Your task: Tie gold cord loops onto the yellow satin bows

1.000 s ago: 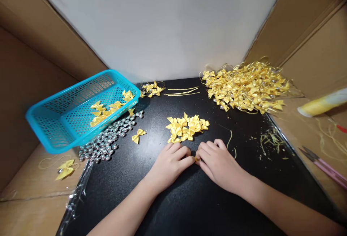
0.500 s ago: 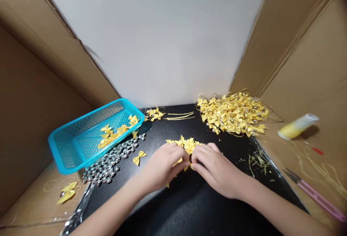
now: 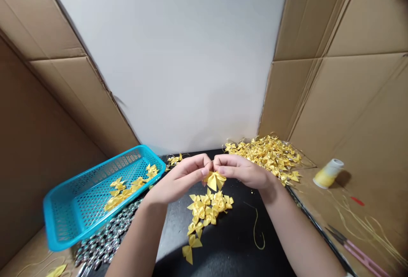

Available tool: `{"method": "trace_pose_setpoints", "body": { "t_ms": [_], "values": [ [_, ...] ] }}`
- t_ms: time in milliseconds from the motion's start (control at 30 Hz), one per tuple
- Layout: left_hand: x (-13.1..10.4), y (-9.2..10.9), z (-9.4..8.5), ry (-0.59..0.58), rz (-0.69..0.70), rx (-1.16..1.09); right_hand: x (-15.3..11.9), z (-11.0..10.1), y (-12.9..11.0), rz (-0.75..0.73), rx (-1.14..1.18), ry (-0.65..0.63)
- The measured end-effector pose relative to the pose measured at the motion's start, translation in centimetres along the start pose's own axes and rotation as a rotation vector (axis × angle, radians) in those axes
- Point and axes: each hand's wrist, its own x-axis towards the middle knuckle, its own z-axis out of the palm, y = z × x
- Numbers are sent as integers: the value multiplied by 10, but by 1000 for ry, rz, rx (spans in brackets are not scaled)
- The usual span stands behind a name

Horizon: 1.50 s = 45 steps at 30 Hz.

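"Pinching in tight, left hand (image 3: 188, 174) and right hand (image 3: 245, 171), both closed on one yellow bow (image 3: 215, 182)!"

"Where's it sitting?"

"Right between them, neither hand nearer, its points hanging below the thumbs, and the cluster of bows (image 3: 210, 209) lower in view on the black table (image 3: 236, 247). Long axis? Bunched up; can't call it."

"What's hidden?"

"Its upper edge, behind the fingertips. The left forearm (image 3: 137, 243) covers some silver beads (image 3: 103, 236), and a corner bow (image 3: 57, 271) is cut off at the bottom."

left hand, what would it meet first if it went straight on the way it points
Probably the right hand, which faces it just above the bow; any gap between is hard to judge.
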Motion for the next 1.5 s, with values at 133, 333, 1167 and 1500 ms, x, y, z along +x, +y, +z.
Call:
{"method": "trace_pose_setpoints", "body": {
  "t_ms": [133,333,1167,1500],
  "values": [
    [-5,-4,2,10,35,17,-4,6,0,-4,-64,29],
    [-10,-11,6,47,31,6,-10,9,3,27,-163,42],
    [11,-39,31,610,152,-158,-9,11,13,-180,-703,557],
    [2,-27,1,210,376,633,-14,9,8,-43,-667,449]
  ]
}}
